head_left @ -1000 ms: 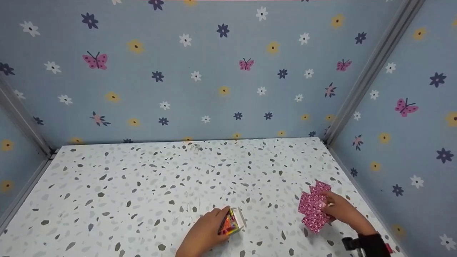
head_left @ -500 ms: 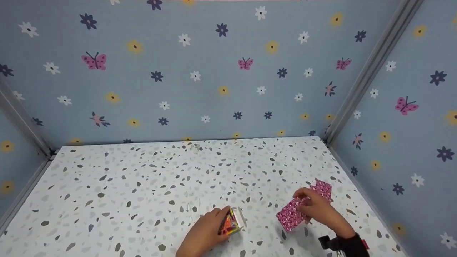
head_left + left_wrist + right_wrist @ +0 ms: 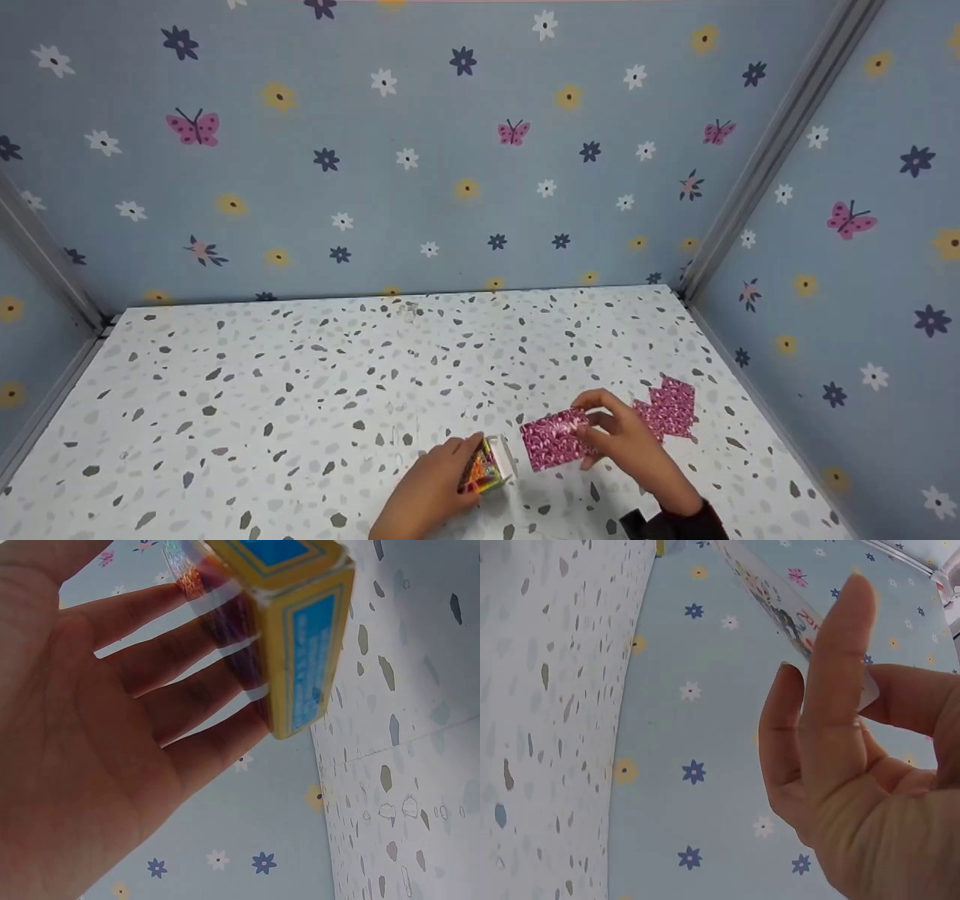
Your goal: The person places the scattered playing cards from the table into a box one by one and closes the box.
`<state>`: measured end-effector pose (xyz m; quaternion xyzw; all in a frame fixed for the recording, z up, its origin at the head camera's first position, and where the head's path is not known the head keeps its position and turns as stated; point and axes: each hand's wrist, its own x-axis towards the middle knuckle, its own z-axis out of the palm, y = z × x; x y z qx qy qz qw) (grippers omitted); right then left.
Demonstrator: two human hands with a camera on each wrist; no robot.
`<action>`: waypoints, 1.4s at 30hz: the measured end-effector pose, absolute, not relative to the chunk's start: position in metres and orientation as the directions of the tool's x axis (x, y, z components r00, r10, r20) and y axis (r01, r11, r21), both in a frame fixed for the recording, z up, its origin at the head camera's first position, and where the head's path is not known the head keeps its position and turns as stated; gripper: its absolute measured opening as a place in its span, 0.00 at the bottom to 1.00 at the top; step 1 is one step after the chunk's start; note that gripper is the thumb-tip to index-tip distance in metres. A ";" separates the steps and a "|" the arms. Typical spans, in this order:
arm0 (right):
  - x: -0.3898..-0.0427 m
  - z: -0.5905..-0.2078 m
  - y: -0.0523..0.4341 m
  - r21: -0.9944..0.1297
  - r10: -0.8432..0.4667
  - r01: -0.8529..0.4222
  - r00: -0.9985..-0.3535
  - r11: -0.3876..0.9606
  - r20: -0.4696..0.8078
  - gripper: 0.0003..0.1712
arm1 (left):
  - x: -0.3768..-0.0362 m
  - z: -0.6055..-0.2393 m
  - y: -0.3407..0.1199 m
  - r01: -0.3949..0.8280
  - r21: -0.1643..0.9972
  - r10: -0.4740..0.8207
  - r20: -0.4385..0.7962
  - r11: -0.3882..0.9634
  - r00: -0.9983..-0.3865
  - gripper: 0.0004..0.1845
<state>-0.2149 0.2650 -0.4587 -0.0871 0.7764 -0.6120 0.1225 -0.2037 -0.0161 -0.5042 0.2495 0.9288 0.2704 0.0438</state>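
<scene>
Two hands: we see both low over the speckled table [image 3: 300, 375].
Left hand [image 3: 427, 491]: we find it gripping a small card box [image 3: 486, 469], fingers behind it, its yellow-and-blue end facing the wrist camera.
Right hand [image 3: 626, 442]: pinches a pink patterned card [image 3: 555, 439] between thumb and fingers; the far edge looks blurred to us.
Card: lifted, just right of the box.
Pink pile [image 3: 667, 409]: flat on the table, just beyond the right hand.

blue panels on the small box [image 3: 304, 652], print unreadable
</scene>
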 end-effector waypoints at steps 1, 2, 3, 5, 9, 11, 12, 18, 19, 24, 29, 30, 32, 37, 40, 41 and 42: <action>-0.215 -0.460 0.262 -0.974 -0.277 0.028 -0.956 0.224 -0.091 0.24 | -0.204 -0.504 -0.016 0.443 0.523 0.489 0.056 0.728 -0.871 0.40; -0.215 -0.460 0.260 -0.976 -0.272 0.038 -0.957 0.213 -0.097 0.25 | -0.204 -0.504 -0.016 0.446 0.521 0.490 0.059 0.728 -0.870 0.40; -0.215 -0.462 0.258 -0.979 -0.270 0.049 -0.957 0.200 -0.103 0.25 | -0.204 -0.504 -0.016 0.449 0.520 0.492 0.062 0.727 -0.868 0.39; -0.215 -0.463 0.254 -0.982 -0.271 0.058 -0.957 0.180 -0.106 0.24 | -0.204 -0.503 -0.016 0.454 0.516 0.495 0.067 0.726 -0.866 0.39; -0.215 -0.468 0.247 -0.988 -0.295 0.078 -0.949 0.133 -0.115 0.24 | -0.203 -0.503 -0.016 0.461 0.519 0.498 0.075 0.720 -0.864 0.39; -0.216 -0.470 0.244 -0.989 -0.308 0.088 -0.944 0.115 -0.120 0.25 | -0.203 -0.504 -0.016 0.461 0.522 0.498 0.079 0.717 -0.864 0.39; -0.216 -0.472 0.242 -0.990 -0.313 0.091 -0.942 0.111 -0.122 0.26 | -0.203 -0.504 -0.016 0.463 0.523 0.500 0.079 0.716 -0.863 0.39; -0.216 -0.479 0.237 -0.989 -0.329 0.100 -0.935 0.108 -0.130 0.27 | -0.202 -0.503 -0.016 0.466 0.523 0.501 0.083 0.714 -0.861 0.39; -0.215 -0.479 0.236 -0.989 -0.334 0.100 -0.934 0.107 -0.131 0.27 | -0.202 -0.502 -0.016 0.464 0.525 0.500 0.083 0.713 -0.862 0.39; -0.215 -0.482 0.234 -0.986 -0.345 0.111 -0.927 0.123 -0.147 0.29 | -0.202 -0.501 -0.016 0.464 0.535 0.501 0.087 0.706 -0.861 0.40; -0.215 -0.484 0.232 -0.985 -0.374 0.103 -0.916 0.136 -0.148 0.30 | -0.202 -0.502 -0.016 0.466 0.523 0.499 0.088 0.713 -0.862 0.40; -0.215 -0.485 0.231 -0.986 -0.384 0.092 -0.912 0.141 -0.140 0.29 | -0.202 -0.502 -0.016 0.467 0.519 0.498 0.087 0.716 -0.863 0.40; -0.215 -0.485 0.229 -0.984 -0.401 0.056 -0.908 0.167 -0.120 0.29 | -0.202 -0.502 -0.015 0.467 0.514 0.500 0.085 0.719 -0.862 0.40; -0.217 -0.486 0.226 -0.963 -0.372 -0.023 -0.925 0.268 -0.081 0.29 | -0.204 -0.502 -0.014 0.463 0.517 0.504 0.069 0.720 -0.861 0.40; -0.218 -0.486 0.226 -0.943 -0.344 -0.069 -0.938 0.325 -0.050 0.26 | -0.204 -0.502 -0.015 0.462 0.526 0.503 0.073 0.714 -0.861 0.40; -0.218 -0.486 0.225 -0.934 -0.340 -0.091 -0.940 0.347 -0.034 0.24 | -0.204 -0.502 -0.016 0.461 0.528 0.502 0.075 0.713 -0.862 0.40; -0.218 -0.486 0.225 -0.923 -0.339 -0.114 -0.941 0.368 -0.019 0.22 | -0.203 -0.502 -0.016 0.463 0.528 0.503 0.078 0.712 -0.861 0.40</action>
